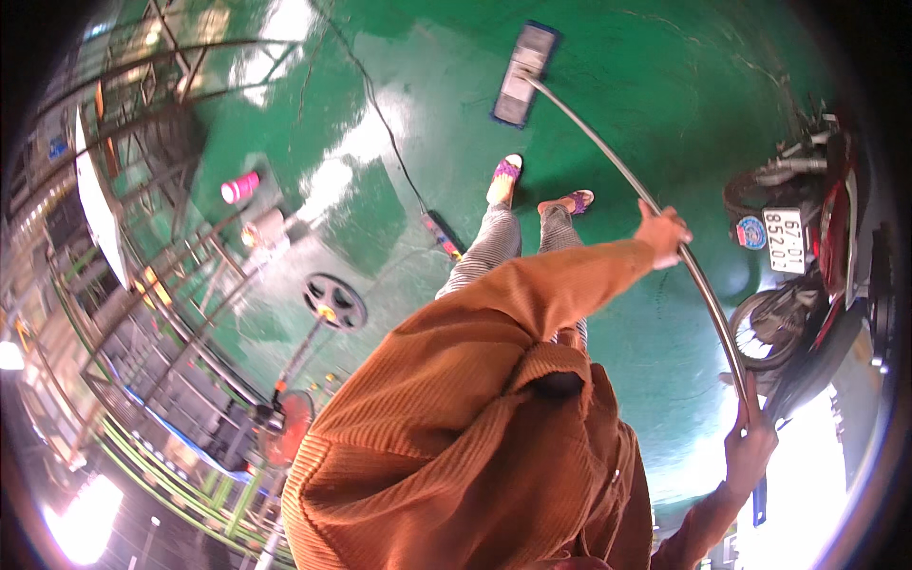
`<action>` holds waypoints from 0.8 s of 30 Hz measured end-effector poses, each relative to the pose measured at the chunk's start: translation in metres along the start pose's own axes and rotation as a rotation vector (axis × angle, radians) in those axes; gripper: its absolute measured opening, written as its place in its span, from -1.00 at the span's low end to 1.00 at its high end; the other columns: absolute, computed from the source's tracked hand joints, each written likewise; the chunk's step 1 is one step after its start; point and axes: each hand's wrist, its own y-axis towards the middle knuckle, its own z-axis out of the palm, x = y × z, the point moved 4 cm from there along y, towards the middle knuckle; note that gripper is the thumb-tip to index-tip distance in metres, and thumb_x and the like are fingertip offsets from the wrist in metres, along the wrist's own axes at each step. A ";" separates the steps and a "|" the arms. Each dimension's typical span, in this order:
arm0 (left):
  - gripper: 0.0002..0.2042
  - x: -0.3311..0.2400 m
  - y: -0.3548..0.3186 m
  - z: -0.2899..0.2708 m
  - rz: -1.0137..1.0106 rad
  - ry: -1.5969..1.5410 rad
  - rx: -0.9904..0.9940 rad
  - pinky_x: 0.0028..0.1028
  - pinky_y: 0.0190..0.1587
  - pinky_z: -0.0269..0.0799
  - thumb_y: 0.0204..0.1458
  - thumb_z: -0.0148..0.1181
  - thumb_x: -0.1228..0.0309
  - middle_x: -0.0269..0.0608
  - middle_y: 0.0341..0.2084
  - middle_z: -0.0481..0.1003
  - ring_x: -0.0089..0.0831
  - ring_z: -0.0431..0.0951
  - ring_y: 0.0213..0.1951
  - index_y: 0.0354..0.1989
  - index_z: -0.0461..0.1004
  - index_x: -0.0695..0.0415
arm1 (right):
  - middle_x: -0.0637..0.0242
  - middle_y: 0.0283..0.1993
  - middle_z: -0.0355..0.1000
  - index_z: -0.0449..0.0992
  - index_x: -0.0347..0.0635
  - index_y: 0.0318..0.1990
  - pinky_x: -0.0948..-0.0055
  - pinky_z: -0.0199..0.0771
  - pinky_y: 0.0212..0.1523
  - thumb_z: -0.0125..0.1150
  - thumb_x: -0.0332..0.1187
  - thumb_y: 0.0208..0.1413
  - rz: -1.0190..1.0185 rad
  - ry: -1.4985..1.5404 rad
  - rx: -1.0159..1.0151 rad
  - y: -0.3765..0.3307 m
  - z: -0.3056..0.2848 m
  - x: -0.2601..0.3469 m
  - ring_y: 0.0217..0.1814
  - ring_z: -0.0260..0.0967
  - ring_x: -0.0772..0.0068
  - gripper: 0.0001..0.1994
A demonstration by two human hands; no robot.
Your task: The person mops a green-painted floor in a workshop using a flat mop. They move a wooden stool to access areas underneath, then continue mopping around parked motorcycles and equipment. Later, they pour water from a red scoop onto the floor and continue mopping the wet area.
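Note:
A flat mop slants across the view, its long metal handle [608,150] bending through the fisheye. The mop's grey-and-blue rectangular head [525,76] lies on the green floor beyond my feet. My left hand [662,236], at the end of a brown corduroy sleeve, is wrapped round the middle of the handle. Closer to the handle's upper end, at the lower right, my right hand [750,445] grips it with curled fingers.
A parked motorbike [836,247] stands at the right, close to the handle. On the left are a pedestal fan [334,302], metal racks [180,323] and a pink cylinder [240,187]. A black cable [388,128] runs to a power strip [441,235] near my feet.

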 end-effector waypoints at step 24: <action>-0.66 0.056 -0.045 0.073 -0.630 0.243 0.324 0.27 -0.06 0.14 -0.32 0.25 0.23 -0.22 -0.31 0.46 -0.23 0.32 -0.06 -0.28 0.55 0.01 | -0.03 -0.42 0.43 0.31 0.16 0.13 0.15 0.34 -0.39 0.03 -0.37 0.07 -0.297 0.031 0.267 0.067 0.138 -0.059 -0.37 0.39 -0.09 -0.58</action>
